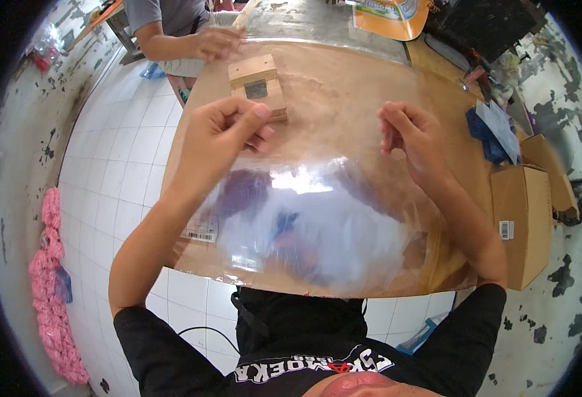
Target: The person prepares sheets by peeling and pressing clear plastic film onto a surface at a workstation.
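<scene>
My left hand (233, 126) is raised over the near-left part of the table, its fingers curled and the thumb pressed on them. Across from it, my right hand (407, 135) makes a similar pinch. Whatever either pinch holds is too clear or too small to make out. Just beyond my left hand sits a wooden block (254, 69) with a dark metal plate (256, 89) set in it. Glossy clear plastic (317, 231) lies over the brown tabletop in front of me and throws back bright reflections.
Another person's hand (218, 43) is at the table's far-left edge. An orange package (393, 20) lies at the back. To the right stand an open cardboard box (521, 221) and a blue bundle (486, 135). A pink braided bundle (51, 284) hangs at left.
</scene>
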